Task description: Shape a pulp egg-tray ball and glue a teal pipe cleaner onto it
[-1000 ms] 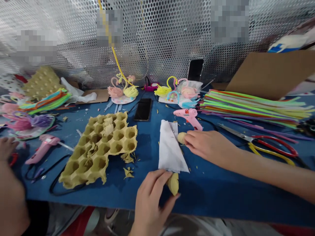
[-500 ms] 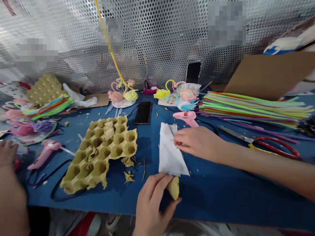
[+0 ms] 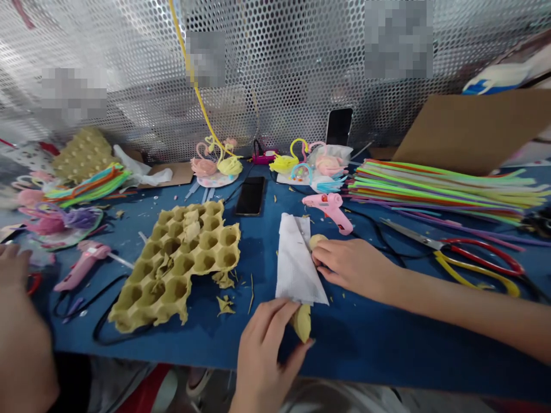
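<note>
My left hand (image 3: 267,350) is near the front edge of the blue table, its fingers and thumb closed around a torn yellowish cup piece of egg carton (image 3: 303,324). Its fingertips reach the lower end of a folded white paper towel (image 3: 297,267). On the right of the towel my right hand (image 3: 342,261) rests with curled fingers, closed on a small round beige carton piece (image 3: 317,240) that is mostly hidden. Left of the towel lies a torn egg carton (image 3: 185,267) with loose scraps (image 3: 226,306). A pink glue gun (image 3: 330,209) lies just beyond my right hand.
Red-and-yellow-handled scissors (image 3: 456,255) and a bundle of pipe cleaners (image 3: 434,186) lie at right. A black phone (image 3: 250,195) and pipe-cleaner swans (image 3: 215,165) stand behind. At left are another glue gun (image 3: 84,264), cords and another person's hand (image 3: 15,269).
My right hand has shifted slightly right and nearer, off the towel, and the round beige piece now shows at its fingertips. My left hand keeps its hold, almost unmoved.
</note>
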Available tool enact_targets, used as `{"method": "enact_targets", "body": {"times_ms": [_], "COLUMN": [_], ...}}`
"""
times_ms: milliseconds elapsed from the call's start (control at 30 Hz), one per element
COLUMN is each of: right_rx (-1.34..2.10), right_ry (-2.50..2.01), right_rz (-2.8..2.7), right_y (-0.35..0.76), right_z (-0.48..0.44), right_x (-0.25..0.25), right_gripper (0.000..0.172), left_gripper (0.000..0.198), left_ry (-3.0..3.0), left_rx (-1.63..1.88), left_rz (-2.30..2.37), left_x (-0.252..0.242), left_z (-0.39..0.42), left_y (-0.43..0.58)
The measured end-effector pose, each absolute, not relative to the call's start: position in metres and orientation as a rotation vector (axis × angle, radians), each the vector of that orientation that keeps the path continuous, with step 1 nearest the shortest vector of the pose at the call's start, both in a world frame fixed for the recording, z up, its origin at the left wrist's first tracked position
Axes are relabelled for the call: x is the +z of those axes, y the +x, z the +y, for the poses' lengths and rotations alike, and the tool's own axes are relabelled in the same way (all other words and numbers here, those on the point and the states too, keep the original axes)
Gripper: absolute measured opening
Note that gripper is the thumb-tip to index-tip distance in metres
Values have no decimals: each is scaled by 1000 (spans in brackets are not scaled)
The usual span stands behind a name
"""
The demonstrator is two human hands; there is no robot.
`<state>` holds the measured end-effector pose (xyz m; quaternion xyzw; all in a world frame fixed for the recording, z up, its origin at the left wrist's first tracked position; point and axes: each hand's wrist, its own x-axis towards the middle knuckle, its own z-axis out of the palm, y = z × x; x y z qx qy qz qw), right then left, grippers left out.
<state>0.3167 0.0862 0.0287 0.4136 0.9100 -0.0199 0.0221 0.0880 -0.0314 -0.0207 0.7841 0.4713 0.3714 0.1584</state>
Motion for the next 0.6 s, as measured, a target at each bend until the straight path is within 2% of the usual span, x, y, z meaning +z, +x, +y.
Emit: {"method": "enact_targets", "body": {"times_ms": [100, 200, 400, 500, 600], "right_rx": [6, 6, -123, -115, -268], "right_ry": [1293, 1301, 1297, 1321, 1312], "right_rz": [2799, 2783, 2777, 2832, 2962], "right_y": [318, 316, 315, 316, 312], "right_z": [88, 88, 91, 94, 96], "right_x": [31, 31, 32, 45, 62], "right_gripper": [3, 10, 7, 7, 5], "left_gripper": [40, 40, 40, 39, 39], "left_ry": [2253, 2259, 2242, 2309, 2378], "left_rx": [1064, 1057, 1037, 963, 907], "left_rz": [1341, 1326, 1488, 1520, 1450], "left_x": [-22, -22, -22, -21, -19], "left_z": [-30, -31, -30, -28, -26], "left_y": [88, 87, 86, 88, 90]}}
